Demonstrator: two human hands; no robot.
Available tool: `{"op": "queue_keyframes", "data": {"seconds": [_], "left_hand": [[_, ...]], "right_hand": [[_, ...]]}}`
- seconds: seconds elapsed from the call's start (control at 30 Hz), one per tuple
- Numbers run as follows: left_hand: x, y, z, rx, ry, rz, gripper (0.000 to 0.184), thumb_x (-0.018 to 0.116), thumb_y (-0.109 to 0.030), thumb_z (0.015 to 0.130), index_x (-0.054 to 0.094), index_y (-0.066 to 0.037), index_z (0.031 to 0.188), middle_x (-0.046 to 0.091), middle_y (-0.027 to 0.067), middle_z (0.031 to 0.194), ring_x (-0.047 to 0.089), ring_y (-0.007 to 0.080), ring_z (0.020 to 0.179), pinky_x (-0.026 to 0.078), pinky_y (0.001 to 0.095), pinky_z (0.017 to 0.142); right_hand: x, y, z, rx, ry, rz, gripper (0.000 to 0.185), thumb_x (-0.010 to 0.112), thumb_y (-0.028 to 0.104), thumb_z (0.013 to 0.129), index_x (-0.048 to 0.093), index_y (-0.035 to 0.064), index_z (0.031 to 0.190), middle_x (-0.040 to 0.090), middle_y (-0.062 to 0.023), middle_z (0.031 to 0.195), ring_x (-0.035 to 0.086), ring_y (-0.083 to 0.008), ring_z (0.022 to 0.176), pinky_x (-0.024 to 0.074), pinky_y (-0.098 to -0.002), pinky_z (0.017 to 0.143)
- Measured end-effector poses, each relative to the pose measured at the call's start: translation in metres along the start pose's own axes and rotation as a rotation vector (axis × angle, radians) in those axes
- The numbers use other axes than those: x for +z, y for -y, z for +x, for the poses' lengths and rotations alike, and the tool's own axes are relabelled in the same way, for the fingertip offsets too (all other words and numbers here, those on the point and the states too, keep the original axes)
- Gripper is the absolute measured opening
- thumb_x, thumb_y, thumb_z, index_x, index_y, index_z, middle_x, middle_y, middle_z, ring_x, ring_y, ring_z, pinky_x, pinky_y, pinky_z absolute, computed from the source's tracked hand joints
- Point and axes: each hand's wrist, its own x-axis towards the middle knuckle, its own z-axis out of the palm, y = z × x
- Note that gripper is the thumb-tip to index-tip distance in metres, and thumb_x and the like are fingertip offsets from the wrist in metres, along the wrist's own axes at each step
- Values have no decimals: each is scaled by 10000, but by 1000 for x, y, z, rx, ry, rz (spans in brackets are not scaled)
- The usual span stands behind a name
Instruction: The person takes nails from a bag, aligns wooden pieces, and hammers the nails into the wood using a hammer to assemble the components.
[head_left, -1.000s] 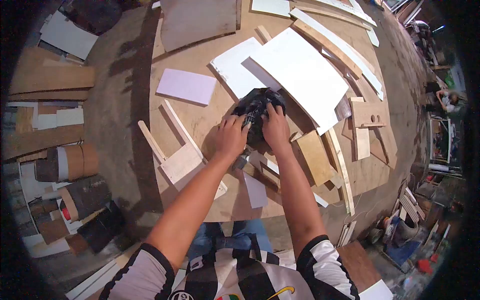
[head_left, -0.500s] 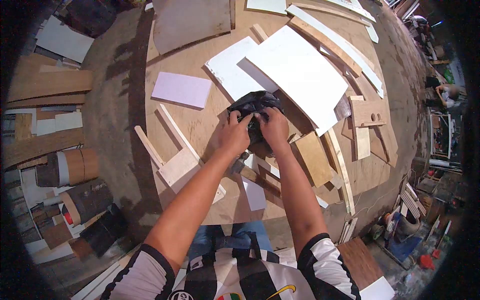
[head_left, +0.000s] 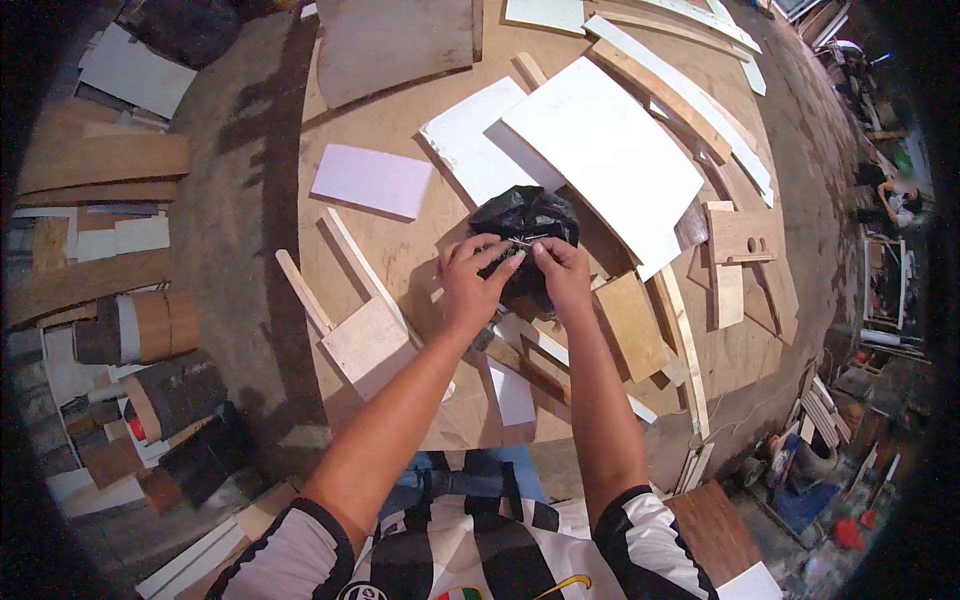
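Observation:
A crumpled black plastic bag (head_left: 540, 208) lies on the wooden work table, its mouth spread under my hands. Several thin, shiny nails (head_left: 522, 241) show at the opening between my fingertips. My left hand (head_left: 472, 288) curls at the bag's left side, thumb and fingers closed about the nails. From the right, my right hand (head_left: 567, 277) pinches the nail ends between thumb and forefinger. Just below the hands lies a hammer (head_left: 515, 360), its head partly hidden by my left wrist. The bag's inside is mostly hidden.
White boards (head_left: 605, 150) lie beyond the bag, with a pale lilac block (head_left: 372, 181) to the left. A joined wooden piece (head_left: 370, 345) sits near my left forearm. A tan block (head_left: 627, 325) and curved strips lie right. Another person (head_left: 900, 200) is at far right.
My fingers have drawn back from inside the bag's mouth, and nails now show between them. The bag has opened wider. The whole view has shifted slightly.

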Motion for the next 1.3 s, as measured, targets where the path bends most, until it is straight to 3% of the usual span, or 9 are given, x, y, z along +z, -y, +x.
{"op": "queue_keyframes", "data": {"seconds": [0.17, 0.23, 0.27, 0.47, 0.53, 0.77, 0.97, 1.13, 1.3], "left_hand": [[-6, 0, -11, -90, -92, -287, 241, 812, -275, 857, 797, -55, 954, 743, 83, 946, 638, 263, 950, 447, 382, 956], [-11, 0, -17, -324, -66, -421, 233, 810, -249, 860, 778, -22, 903, 740, 105, 898, 643, 261, 962, 465, 394, 917], [-14, 1, -19, -326, -67, -421, 233, 810, -249, 860, 778, -22, 903, 740, 105, 898, 643, 261, 962, 465, 394, 917], [-25, 3, -17, -152, -93, -154, 179, 792, -211, 864, 772, -33, 860, 737, 104, 900, 633, 270, 929, 467, 397, 886], [-15, -1, -7, 179, -116, -8, 120, 787, -191, 843, 776, -77, 879, 734, 51, 928, 617, 261, 952, 457, 392, 887], [26, 8, 20, -2, 256, 509, 203, 747, -263, 838, 768, -171, 1018, 710, 24, 1071, 572, 290, 1132, 422, 455, 989], [26, 15, 20, 127, 275, 467, 224, 715, -271, 882, 769, -130, 1048, 695, 86, 1098, 566, 328, 1136, 417, 511, 988], [2, 10, 24, 109, 366, 470, 222, 716, -267, 878, 772, -145, 1055, 698, 85, 1089, 576, 325, 1117, 421, 502, 989], [-15, -7, 35, 34, 448, 503, 223, 709, -271, 893, 773, -164, 1078, 711, 94, 1097, 617, 326, 1088, 476, 468, 956]], "right_hand": [[14, 8, -18, -69, 89, 16, 219, 706, 206, 941, 733, -5, 990, 703, -97, 814, 633, -148, 773, 502, -332, 714], [21, 12, -23, -130, 161, -43, 229, 710, 222, 941, 732, -3, 981, 714, -117, 835, 649, -171, 757, 507, -342, 708], [23, 16, -25, -77, 151, -86, 212, 707, 211, 935, 737, 2, 959, 721, -144, 861, 684, -254, 814, 521, -379, 748], [0, 1, 4, -285, -92, -637, 278, 667, 73, 859, 719, 38, 1129, 683, -193, 1099, 644, -407, 1057, 525, -490, 886], [-2, 6, 13, -167, -90, -796, 345, 621, 9, 813, 696, 43, 1148, 657, -201, 1162, 651, -409, 1076, 537, -512, 916], [-6, 20, 23, -63, -62, -950, 280, 663, 90, 837, 737, 66, 1106, 703, -189, 1115, 684, -406, 1012, 563, -500, 860], [-32, -14, 36, -112, 73, -778, 199, 677, 120, 860, 712, 25, 1032, 732, -212, 979, 704, -427, 945, 568, -496, 823], [-46, -22, 28, 120, 163, -160, 248, 722, 224, 926, 682, -16, 976, 687, -128, 792, 653, -227, 747, 507, -392, 705], [-43, 7, 15, 162, 154, -104, 250, 724, 219, 925, 672, -25, 905, 637, -88, 735, 576, -139, 719, 481, -355, 662]]}}
